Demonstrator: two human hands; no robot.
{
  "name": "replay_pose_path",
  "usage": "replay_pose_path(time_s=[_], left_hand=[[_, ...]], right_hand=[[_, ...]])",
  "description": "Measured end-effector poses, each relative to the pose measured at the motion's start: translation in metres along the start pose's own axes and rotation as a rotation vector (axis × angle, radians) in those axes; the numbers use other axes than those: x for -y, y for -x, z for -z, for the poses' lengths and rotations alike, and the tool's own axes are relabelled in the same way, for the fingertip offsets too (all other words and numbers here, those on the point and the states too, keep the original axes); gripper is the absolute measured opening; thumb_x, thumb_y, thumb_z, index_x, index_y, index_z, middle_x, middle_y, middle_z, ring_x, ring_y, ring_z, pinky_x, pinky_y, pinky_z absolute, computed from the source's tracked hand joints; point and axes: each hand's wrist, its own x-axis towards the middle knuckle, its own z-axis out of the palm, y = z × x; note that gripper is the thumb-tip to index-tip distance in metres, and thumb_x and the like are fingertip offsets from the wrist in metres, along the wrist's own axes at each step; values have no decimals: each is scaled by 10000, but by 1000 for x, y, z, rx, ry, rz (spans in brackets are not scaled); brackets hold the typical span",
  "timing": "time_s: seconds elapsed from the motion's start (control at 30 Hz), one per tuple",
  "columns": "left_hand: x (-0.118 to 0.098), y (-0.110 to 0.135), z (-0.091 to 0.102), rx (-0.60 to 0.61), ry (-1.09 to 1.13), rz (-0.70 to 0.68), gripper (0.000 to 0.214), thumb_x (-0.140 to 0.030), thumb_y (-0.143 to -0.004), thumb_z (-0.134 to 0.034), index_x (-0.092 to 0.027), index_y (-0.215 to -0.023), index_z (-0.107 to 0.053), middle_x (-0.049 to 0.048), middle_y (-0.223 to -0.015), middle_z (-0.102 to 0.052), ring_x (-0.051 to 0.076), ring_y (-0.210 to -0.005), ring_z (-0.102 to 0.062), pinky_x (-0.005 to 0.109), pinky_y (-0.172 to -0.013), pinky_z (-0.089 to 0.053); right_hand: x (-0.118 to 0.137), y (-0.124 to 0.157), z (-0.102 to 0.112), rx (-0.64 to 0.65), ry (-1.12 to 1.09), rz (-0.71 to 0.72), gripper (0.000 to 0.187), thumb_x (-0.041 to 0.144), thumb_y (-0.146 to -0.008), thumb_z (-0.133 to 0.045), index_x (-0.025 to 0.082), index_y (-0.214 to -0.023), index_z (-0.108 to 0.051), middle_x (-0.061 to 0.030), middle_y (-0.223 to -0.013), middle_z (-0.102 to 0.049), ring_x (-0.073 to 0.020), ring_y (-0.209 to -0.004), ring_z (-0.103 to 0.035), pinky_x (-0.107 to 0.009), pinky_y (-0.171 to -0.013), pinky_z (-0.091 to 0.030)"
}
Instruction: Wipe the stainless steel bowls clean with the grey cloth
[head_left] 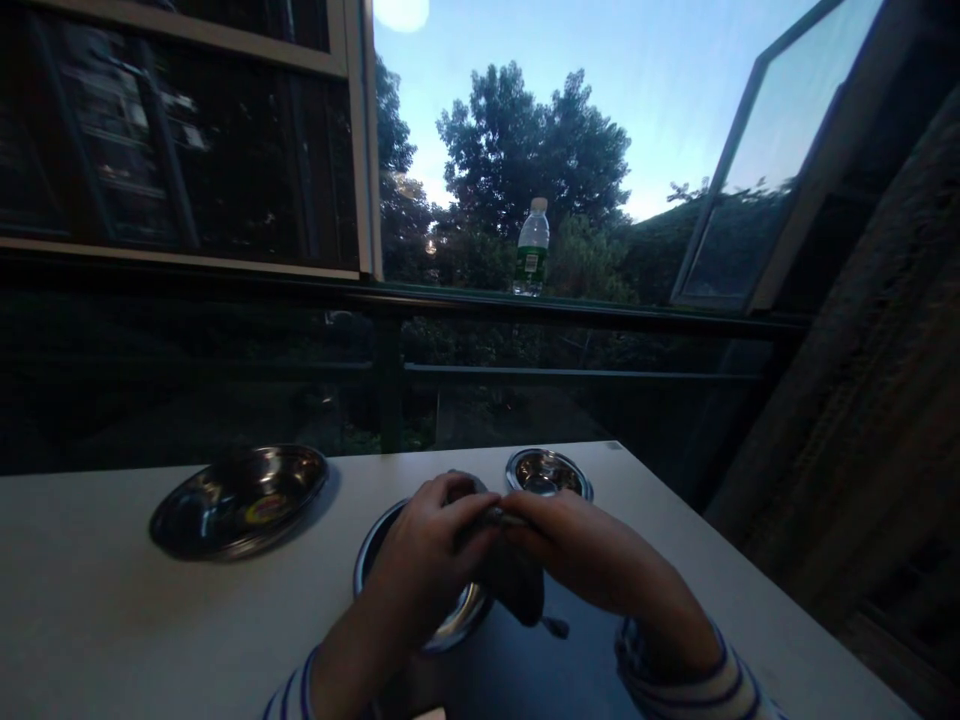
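Note:
My left hand (427, 545) is closed over the steel bowl (466, 622), its fingertips pinching the upper edge of a dark, limp-looking piece (516, 582) whose kind I cannot make out. From the other side my right hand (574, 540) grips the same edge, and the fingertips of both hands nearly meet. The dark piece hangs below the fingers, its rounded lower end just right of the bowl. Beside that end lies a small spoon-like tip (556, 627) on the table. My left hand and forearm hide much of the bowl.
A wide, shallow metal dish (225, 515) with a yellow sticker sits on the white table (97, 610) at left. A small metal bowl (540, 462) stands behind my right hand. A plastic bottle (532, 250) rests on the railing (465, 300) by the open window.

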Motion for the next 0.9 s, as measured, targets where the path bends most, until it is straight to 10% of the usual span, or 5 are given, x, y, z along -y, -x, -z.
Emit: replay_pose_path(time_s=[0.47, 0.9], left_hand=[[-2, -4, 18, -30, 38, 76, 208, -246, -800, -495, -200, -875, -684, 58, -863, -678, 190, -844, -611, 334, -771, -479], [-1, -4, 23, -205, 353, 166, 172, -290, -771, -541, -210, -834, -680, 19, -834, -697, 158, -781, -637, 268, -726, -498]], right_hand=[[8, 0, 6, -155, -33, -4, 154, 275, -858, -476, 219, -863, -619, -1, -769, -650, -137, -728, -590, -248, -651, -391], [9, -2, 6, -47, -407, 76, 345, 306, -809, -563, 219, -1143, -556, -32, -947, -666, -150, -833, -607, -276, -728, -473]])
